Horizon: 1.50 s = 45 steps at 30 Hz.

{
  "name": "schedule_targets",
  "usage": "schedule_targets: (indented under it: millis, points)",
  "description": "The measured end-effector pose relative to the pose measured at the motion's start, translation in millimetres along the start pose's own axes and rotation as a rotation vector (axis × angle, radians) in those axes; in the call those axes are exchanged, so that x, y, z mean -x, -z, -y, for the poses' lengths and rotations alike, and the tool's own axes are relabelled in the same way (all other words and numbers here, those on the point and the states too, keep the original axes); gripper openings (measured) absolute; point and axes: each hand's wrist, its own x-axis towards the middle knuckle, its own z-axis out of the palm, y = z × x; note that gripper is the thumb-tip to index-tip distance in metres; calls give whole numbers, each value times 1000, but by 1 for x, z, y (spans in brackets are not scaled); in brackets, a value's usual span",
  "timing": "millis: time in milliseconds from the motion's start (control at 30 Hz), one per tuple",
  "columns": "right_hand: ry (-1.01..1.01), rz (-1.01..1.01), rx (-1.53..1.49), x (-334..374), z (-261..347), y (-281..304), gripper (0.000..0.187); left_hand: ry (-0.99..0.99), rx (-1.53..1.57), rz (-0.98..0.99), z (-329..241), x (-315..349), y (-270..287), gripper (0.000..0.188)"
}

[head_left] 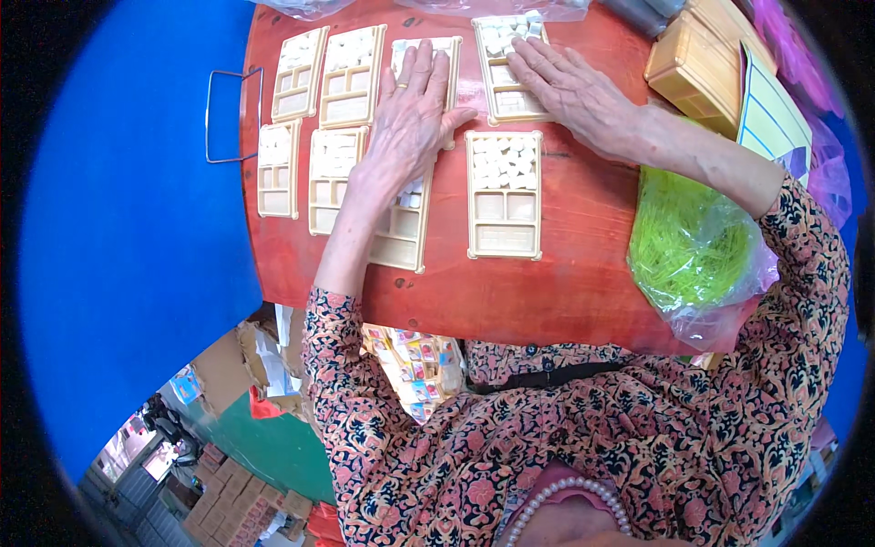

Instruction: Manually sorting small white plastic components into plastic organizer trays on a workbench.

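Observation:
My left hand (417, 114) lies flat with fingers stretched out over a cream compartment tray (445, 100); its fingertips reach the small white pieces at that tray's far end. My right hand (574, 91) is also spread flat, its fingertips at the white pieces (501, 36) in the far compartment of another cream tray (518, 107). Neither hand grips anything. Closer to me, a tray (504, 239) has white blocks (504, 162) in its large far compartment and bare smaller compartments. My left wrist partly covers another tray (396, 251).
Several similar trays (281, 201) stand at the left of the red table (583, 283). On the right are a clear bag of thin green strips (688, 242) and stacked cream trays (693, 68). A metal wire handle (209, 118) juts out at the left edge.

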Motion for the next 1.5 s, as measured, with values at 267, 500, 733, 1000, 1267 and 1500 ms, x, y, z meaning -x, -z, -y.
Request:
schedule_targets:
  millis: [267, 500, 733, 1000, 1267, 1500]
  points:
    - [1, -64, -11, 10, -3, -3, 61, 27, -49, 25, -7, 3, 7, 71]
    - [17, -122, 69, 22, -6, -10, 59, 3, 18, 10, -17, 0, 19, 66]
    - [-1, -68, 108, 23, 2, -4, 57, 55, -18, 51, -7, -10, 28, 65]
    - [19, -65, 54, 38, 1, 13, 60, 98, -69, 24, -28, 3, 33, 72]
    - [23, -99, 48, 37, 3, 13, 62, 114, -17, 95, -42, 3, 31, 71]
    - [85, -328, -37, 39, -8, -7, 52, 134, 241, 62, -40, -5, 34, 63]
